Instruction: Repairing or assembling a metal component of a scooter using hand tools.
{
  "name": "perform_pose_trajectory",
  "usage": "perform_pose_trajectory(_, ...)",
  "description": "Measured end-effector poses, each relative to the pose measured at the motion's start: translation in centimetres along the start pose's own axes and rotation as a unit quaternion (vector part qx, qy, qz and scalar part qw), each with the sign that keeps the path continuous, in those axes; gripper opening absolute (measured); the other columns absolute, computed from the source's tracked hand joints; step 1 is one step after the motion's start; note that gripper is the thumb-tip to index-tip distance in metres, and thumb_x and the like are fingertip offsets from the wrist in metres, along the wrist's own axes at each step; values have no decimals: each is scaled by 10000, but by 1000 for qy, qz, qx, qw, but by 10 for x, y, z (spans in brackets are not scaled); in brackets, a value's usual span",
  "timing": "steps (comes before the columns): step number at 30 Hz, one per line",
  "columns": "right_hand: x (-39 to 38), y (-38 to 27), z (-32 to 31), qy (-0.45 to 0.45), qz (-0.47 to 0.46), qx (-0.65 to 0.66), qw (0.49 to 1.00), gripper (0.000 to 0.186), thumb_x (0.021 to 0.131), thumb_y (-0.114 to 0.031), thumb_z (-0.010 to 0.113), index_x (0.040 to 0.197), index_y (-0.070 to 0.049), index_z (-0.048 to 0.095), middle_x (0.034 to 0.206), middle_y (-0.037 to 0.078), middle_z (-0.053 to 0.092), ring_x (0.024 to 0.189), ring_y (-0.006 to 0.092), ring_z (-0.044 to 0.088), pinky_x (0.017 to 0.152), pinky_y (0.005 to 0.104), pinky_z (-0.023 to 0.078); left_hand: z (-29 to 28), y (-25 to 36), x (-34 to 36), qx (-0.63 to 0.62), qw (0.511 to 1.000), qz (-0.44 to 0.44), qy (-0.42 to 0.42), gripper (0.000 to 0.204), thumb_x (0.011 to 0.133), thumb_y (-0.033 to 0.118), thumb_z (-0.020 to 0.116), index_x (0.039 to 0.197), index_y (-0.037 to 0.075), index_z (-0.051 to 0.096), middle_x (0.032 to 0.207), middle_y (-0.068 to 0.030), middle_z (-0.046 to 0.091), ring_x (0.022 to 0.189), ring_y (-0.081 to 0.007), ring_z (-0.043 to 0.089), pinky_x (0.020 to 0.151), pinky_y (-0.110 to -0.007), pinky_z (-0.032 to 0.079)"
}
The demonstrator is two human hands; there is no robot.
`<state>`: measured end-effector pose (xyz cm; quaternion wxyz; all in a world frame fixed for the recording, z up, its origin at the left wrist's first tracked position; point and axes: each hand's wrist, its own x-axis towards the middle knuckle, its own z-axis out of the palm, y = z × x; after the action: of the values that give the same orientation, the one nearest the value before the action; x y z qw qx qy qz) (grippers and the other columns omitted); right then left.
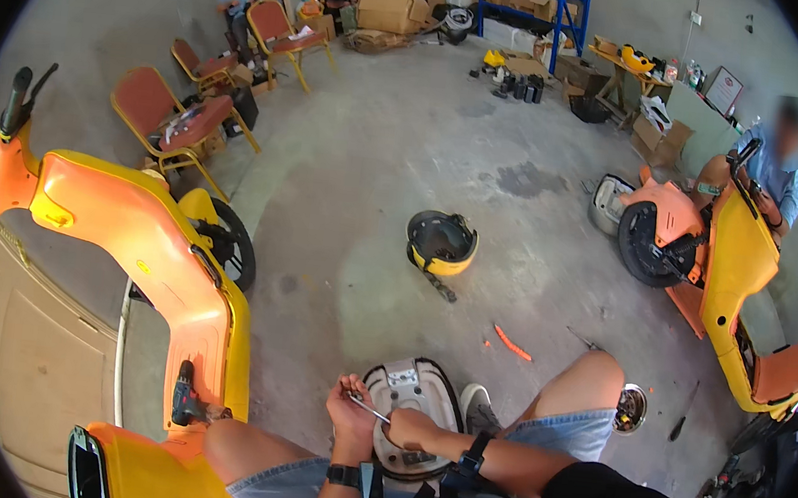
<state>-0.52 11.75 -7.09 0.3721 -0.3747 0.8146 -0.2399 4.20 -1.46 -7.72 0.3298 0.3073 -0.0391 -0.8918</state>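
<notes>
My left hand (352, 410) is closed, its fingers pinching one end of a slim metal shaft (368, 407) that looks like a screwdriver. The other end runs into my right hand (410, 430), which is curled shut around it; its handle is hidden. Both hands are above an oval, pale shell with a black rim (447, 398), lying between my legs. A light metal plate (401, 378) sits at the shell's far end. A small dark item (416, 458) is inside its near end, partly covered by my right arm.
An orange-yellow scooter (134, 209) stands at left, a cordless drill (183, 393) on its footboard. Ahead lies a yellow-black helmet (442, 242). At right are a bowl of small parts (631, 409), a screwdriver (684, 416), and another scooter (741, 272) beside a seated person (779, 175).
</notes>
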Motion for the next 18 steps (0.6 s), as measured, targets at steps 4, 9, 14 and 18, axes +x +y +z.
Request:
perform_pose_trajectory(4, -8, -18, -5, -42, -3, -33, 999, 301, 822, -271, 489, 830, -33, 672, 806, 253, 637, 799, 416, 625, 724, 500, 482, 2, 12, -6, 70, 997, 43, 11, 121, 892, 145, 483, 899, 45, 551, 733, -5, 551, 675, -153, 555, 646, -236, 468)
perform_pose_trajectory(9, -18, -13, -7, 3, 0, -36, 999, 291, 730, -201, 513, 800, 24, 683, 817, 272, 642, 795, 416, 643, 706, 476, 498, 27, 1, -28, 200, 977, 20, 69, 147, 890, 202, 488, 919, 85, 573, 692, 12, 509, 638, -132, 512, 597, -229, 429)
perform_pose_trajectory(14, -7, -16, -17, -19, 39, -27, 999, 278, 718, -190, 537, 781, 44, 674, 812, 275, 640, 791, 418, 643, 693, 478, 495, 9, 6, -10, 136, 989, -13, 58, 129, 864, 245, 497, 888, 139, 568, 647, 66, 456, 568, -78, 452, 519, -221, 366)
perform_pose_trajectory(18, -9, -21, -23, -3, 27, -8, 1000, 283, 726, -198, 545, 782, 49, 670, 804, 283, 634, 792, 413, 645, 689, 476, 497, 6, 5, -4, 177, 982, -23, 60, 119, 872, 229, 468, 861, 144, 551, 674, 72, 469, 583, -66, 441, 525, -221, 356)
